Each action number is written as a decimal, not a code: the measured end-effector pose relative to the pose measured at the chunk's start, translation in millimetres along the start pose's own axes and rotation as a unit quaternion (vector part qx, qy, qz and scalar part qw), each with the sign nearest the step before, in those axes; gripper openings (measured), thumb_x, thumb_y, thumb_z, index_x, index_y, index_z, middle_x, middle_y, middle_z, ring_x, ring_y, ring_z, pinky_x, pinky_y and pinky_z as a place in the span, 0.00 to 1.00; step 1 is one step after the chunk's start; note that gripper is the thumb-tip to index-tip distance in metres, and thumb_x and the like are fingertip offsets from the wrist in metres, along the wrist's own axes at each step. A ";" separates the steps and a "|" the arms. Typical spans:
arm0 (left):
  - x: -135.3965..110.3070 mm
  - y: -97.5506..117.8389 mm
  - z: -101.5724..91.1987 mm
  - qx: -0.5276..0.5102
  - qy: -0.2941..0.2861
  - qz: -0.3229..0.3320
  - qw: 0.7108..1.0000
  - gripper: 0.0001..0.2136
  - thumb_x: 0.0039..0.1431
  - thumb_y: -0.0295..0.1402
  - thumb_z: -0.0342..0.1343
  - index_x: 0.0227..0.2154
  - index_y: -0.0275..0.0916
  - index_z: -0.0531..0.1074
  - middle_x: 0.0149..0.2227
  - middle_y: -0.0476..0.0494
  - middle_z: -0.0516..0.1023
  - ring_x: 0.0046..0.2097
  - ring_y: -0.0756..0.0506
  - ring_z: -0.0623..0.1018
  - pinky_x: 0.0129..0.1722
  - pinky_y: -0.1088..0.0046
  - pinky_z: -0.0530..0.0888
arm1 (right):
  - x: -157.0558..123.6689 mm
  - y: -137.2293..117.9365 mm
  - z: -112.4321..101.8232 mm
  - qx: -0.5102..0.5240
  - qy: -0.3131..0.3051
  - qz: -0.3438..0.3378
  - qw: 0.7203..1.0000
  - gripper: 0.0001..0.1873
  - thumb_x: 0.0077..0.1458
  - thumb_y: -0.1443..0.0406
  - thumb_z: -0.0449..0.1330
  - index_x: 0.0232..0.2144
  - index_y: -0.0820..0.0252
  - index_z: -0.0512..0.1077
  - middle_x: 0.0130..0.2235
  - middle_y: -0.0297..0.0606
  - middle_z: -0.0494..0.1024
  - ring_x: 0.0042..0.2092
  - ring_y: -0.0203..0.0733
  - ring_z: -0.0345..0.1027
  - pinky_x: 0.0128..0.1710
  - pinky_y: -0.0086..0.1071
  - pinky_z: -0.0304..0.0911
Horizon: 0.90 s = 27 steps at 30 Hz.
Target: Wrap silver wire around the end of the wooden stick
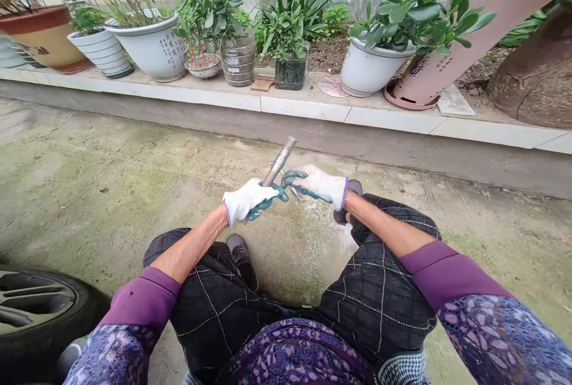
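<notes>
My left hand (254, 199), in a white glove with a green-coated palm, is closed around a grey metal pipe (280, 159). The pipe tilts up and away to the right, its upper stretch shiny and roughened. Close by on the right, my right hand (318, 185) wears a matching glove, and its fingers are pinched together. Something thin and greyish (295, 193) shows just below those fingertips, too small to name. Both hands are held above the concrete, between my knees, and whether the right fingertips touch the pipe is unclear.
A tiled ledge (304, 108) crosses ahead, bearing several potted plants, including a white pot (370, 69) and a tall pink pot (422, 78). A car wheel (40, 301) stands at lower left. Pale powder or residue (319, 224) marks the concrete floor (134, 182) between my feet.
</notes>
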<state>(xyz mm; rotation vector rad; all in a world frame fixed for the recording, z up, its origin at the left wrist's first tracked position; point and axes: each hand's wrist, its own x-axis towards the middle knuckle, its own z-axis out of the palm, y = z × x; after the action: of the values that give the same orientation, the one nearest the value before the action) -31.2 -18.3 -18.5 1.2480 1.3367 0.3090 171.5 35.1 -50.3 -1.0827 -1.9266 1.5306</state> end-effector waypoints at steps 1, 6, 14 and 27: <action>5.7 -0.1 -5.5 0.111 0.070 -0.009 0.991 0.17 0.62 0.43 0.54 0.42 0.35 0.77 0.17 0.54 0.62 0.16 0.53 0.62 0.17 0.78 0.61 | -2.5 0.8 1.6 -0.049 0.007 -0.013 0.999 0.12 0.49 0.60 0.57 0.31 0.61 0.77 0.26 0.33 0.72 0.25 0.34 0.60 0.26 0.28 0.56; 31.0 -4.3 -18.6 0.540 0.170 -0.059 0.822 0.15 0.64 0.30 0.50 0.45 0.31 0.79 0.41 0.28 0.81 0.44 0.38 0.82 0.44 0.66 0.76 | -15.9 -6.2 6.7 -0.266 -0.022 0.014 0.964 0.15 0.56 0.63 0.52 0.35 0.61 0.79 0.30 0.35 0.76 0.29 0.36 0.64 0.31 0.29 0.58; 0.0 -19.4 36.8 0.450 0.015 0.050 0.891 0.04 0.50 0.33 0.63 0.25 0.39 0.79 0.25 0.44 0.79 0.30 0.44 0.80 0.33 0.71 0.76 | -9.7 -5.6 -13.4 -0.359 -0.034 0.034 0.932 0.12 0.54 0.64 0.57 0.32 0.54 0.81 0.34 0.39 0.82 0.34 0.45 0.72 0.37 0.34 0.64; 31.3 -10.1 -52.6 0.411 0.241 -0.017 0.879 0.11 0.60 0.29 0.55 0.40 0.31 0.79 0.34 0.32 0.81 0.38 0.39 0.81 0.40 0.66 0.75 | -0.2 -28.7 33.0 -0.437 -0.076 -0.018 0.896 0.17 0.63 0.64 0.49 0.41 0.61 0.78 0.36 0.42 0.81 0.35 0.41 0.71 0.35 0.31 0.59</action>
<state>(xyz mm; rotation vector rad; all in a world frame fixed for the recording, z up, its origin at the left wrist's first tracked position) -70.4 28.1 -30.9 1.9261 2.0332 0.0008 138.3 13.0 -32.3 -1.2524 -2.8281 0.6907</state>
